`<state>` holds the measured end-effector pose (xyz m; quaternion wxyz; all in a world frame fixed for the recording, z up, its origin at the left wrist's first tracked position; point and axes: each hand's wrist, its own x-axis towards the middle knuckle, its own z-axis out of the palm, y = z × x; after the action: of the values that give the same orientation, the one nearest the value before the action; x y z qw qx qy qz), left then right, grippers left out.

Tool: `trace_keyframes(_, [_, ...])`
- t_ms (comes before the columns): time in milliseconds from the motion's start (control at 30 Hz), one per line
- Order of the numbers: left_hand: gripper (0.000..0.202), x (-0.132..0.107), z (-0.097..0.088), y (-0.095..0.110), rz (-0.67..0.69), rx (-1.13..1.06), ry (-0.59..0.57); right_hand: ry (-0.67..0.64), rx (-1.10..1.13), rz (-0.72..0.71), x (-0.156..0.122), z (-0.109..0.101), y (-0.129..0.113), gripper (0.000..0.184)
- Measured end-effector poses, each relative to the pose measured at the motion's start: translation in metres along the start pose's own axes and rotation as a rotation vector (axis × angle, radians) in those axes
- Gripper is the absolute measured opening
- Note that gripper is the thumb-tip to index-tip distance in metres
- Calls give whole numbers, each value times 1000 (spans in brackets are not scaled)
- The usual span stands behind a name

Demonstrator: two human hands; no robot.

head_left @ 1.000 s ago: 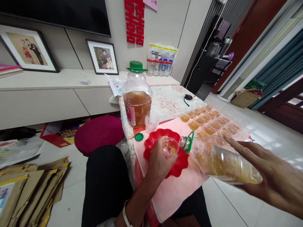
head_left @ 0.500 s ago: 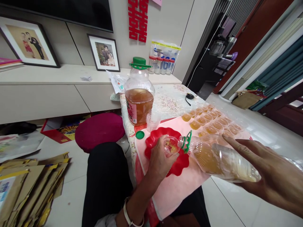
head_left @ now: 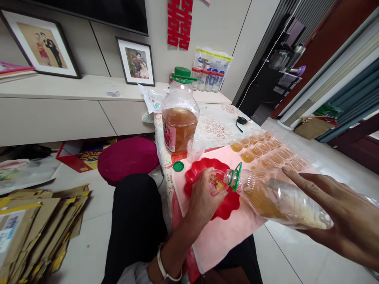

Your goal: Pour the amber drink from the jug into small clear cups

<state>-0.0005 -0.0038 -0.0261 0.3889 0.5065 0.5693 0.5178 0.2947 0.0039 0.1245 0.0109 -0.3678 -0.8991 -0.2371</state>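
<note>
My left hand (head_left: 204, 199) is closed around a small clear plastic cup (head_left: 218, 182), holding it over a red scalloped plate (head_left: 229, 205). My right hand (head_left: 334, 211) grips a clear plastic bottle (head_left: 275, 199) of amber liquid, tipped nearly flat with its mouth at the cup's rim. A green ring hangs at the bottle's neck. A little amber liquid lies in the cup. Rows of several filled small cups (head_left: 266, 152) stand on the pink cloth (head_left: 219, 236) behind the bottle.
A large jug (head_left: 179, 114) of amber liquid with a green lid stands at the table's far left, a stack of empty cups (head_left: 194, 149) and a loose green cap (head_left: 178, 166) beside it. A magenta cushion (head_left: 127, 157) and flattened cardboard (head_left: 35, 225) lie on the floor at left.
The bottle stays tipped at the cup while both hands hold almost still. The amber liquid in the cup has risen slightly. The camera has shifted a little to the left.
</note>
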Motion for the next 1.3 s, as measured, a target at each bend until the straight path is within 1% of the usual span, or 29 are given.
trace_keyframes(200, [66,1,0,0,1,-1,-12,-3,-37,-10,-3,1,4,88])
trace_keyframes(367, [64,0,-2,4,-5,-6,-28,-39,-7,13,-1,0,3,83])
trace_keyframes(700, [65,-1,-5,9,-48,-4,-50,-30,-32,4,0,-1,5,83])
trace_keyframes(933, [70,-1,-4,10,-77,1,-60,-35,0,19,6,-6,1,83])
trace_keyframes(1100, [70,-1,-4,9,-71,1,-58,-33,38,27,13,-9,-1,83])
trace_keyframes(1300, [70,-2,-5,9,-58,0,-51,-69,55,49,13,-9,0,83])
